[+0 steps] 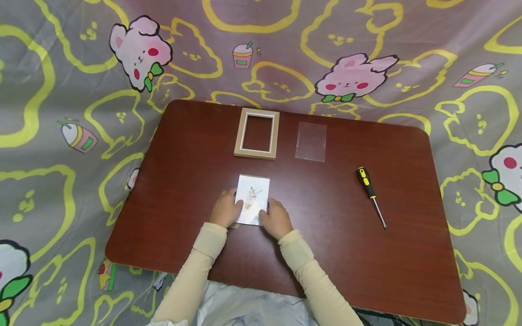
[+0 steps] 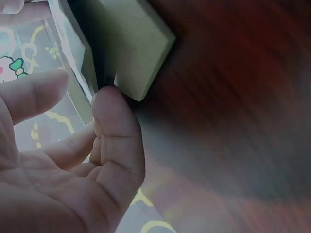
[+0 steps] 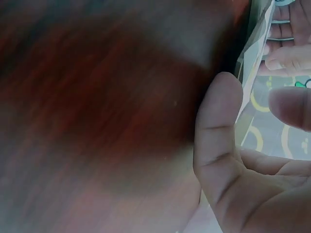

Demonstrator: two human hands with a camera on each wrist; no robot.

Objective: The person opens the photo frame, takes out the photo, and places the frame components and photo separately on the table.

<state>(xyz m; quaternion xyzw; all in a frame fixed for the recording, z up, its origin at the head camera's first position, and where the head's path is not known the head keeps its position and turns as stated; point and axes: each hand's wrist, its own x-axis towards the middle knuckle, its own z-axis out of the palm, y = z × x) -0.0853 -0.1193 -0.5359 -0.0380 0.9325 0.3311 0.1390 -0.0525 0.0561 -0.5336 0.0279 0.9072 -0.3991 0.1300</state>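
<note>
A white card (image 1: pixel 252 188) printed with a small flower picture lies near the front middle of the table. My left hand (image 1: pixel 224 209) grips its left edge, the thumb on top. On the opposite edge, my right hand (image 1: pixel 277 219) does the same, thumb over the lower right corner. Beneath the card, the left wrist view shows a tan board (image 2: pixel 141 48) jutting out at an angle; how it joins the card cannot be made out. The right wrist view shows the thin card edge (image 3: pixel 255 60) beside the fingers.
Behind the card lies a light wooden picture frame (image 1: pixel 254 154) with a white inner lip. To its right is a clear plastic sheet (image 1: pixel 311 141). A black-and-yellow screwdriver (image 1: pixel 365 181) lies on the right side of the brown table (image 1: pixel 334 262). Patterned cloth (image 1: pixel 285 40) hangs around the table.
</note>
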